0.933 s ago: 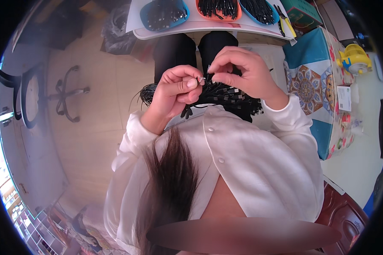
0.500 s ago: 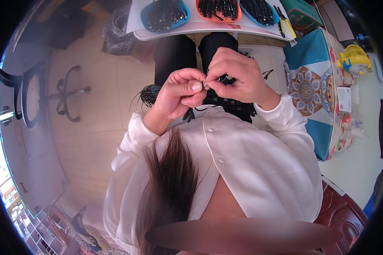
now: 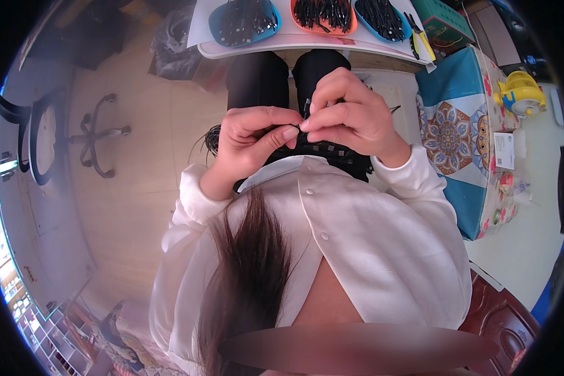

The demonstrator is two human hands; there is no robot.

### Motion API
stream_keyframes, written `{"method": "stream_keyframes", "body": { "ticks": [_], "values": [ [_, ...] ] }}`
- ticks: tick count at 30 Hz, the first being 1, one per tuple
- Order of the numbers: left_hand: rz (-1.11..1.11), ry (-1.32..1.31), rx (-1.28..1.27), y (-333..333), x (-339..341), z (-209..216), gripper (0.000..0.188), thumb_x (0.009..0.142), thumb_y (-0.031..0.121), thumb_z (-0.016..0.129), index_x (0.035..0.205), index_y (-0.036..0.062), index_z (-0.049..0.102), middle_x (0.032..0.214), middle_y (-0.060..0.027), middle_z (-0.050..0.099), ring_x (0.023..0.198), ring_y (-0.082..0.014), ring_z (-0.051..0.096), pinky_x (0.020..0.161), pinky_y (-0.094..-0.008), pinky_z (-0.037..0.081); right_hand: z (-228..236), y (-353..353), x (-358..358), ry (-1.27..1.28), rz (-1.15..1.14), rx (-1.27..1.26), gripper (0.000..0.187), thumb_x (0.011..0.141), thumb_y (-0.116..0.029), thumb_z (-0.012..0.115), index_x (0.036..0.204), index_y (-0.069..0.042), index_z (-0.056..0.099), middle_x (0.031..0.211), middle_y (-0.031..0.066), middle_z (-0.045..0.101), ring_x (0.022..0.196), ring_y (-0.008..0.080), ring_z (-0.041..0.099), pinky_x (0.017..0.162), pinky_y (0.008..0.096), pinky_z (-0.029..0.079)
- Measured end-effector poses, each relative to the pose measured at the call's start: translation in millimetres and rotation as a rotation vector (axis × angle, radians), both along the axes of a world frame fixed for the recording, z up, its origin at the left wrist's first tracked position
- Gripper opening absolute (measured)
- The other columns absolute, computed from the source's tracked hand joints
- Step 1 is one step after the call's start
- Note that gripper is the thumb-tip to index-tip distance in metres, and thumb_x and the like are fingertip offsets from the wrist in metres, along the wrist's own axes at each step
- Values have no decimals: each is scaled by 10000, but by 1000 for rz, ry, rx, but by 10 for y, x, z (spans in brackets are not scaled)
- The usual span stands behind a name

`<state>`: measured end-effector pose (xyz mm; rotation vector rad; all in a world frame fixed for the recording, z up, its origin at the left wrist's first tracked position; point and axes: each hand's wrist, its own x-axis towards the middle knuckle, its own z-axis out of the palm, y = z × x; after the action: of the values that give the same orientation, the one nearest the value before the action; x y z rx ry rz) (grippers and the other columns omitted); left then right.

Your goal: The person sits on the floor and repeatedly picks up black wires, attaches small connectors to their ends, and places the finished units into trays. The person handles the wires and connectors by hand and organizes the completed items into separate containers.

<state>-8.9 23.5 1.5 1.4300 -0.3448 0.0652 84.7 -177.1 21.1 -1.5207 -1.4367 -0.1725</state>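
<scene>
Both hands meet above my lap, fingertips nearly touching. My left hand (image 3: pixel 249 139) pinches the end of a thin black cable (image 3: pixel 301 126) between thumb and index finger. From the other side, the thumb and fingers of my right hand (image 3: pixel 356 118) close on the same small end, and much of it is hidden. Beneath the hands, across my dark trousers, lie several black cables (image 3: pixel 333 150) with small metal plugs. A coil of thin black cable (image 3: pixel 211 139) shows beside my left wrist.
Ahead stands a white table (image 3: pixel 282 45) bearing a blue tray (image 3: pixel 216 34), an orange tray (image 3: pixel 324 32) and another blue tray (image 3: pixel 408 28), all with black cable pieces, plus yellow-handled pliers (image 3: pixel 427 47). Rightward are a patterned cloth (image 3: pixel 457 81) and a yellow fan (image 3: pixel 521 94). A chair base (image 3: pixel 97 135) stands left.
My left hand has turned, its fingers straighter, and moved slightly left. My right fingers have spread a little at the pinch. The cable end hanging below my left hand no longer shows.
</scene>
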Motion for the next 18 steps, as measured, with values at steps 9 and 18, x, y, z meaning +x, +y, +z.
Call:
{"method": "stream_keyframes", "body": {
  "ticks": [9, 18],
  "values": [
    [81, -125, 107, 3, 0, 24, 86, 853, -79, 645, 931, -93, 677, 803, -122, 686, 667, -148, 658, 594, -232, 523, 2, 45, -65, 75, -105, 27, 232, 728, -163, 786, 921, -63, 708, 934, 39, 580, 857, 224, 547, 745, 322, 457],
    [64, -122, 93, -8, -11, 31, 96, 851, -79, 646, 942, -93, 675, 804, -133, 686, 667, -156, 661, 592, -235, 524, 33, 19, -46, -17, -114, 17, 189, 714, -100, 794, 871, -70, 693, 905, 35, 579, 846, 220, 549, 738, 328, 461]
  ]
}}
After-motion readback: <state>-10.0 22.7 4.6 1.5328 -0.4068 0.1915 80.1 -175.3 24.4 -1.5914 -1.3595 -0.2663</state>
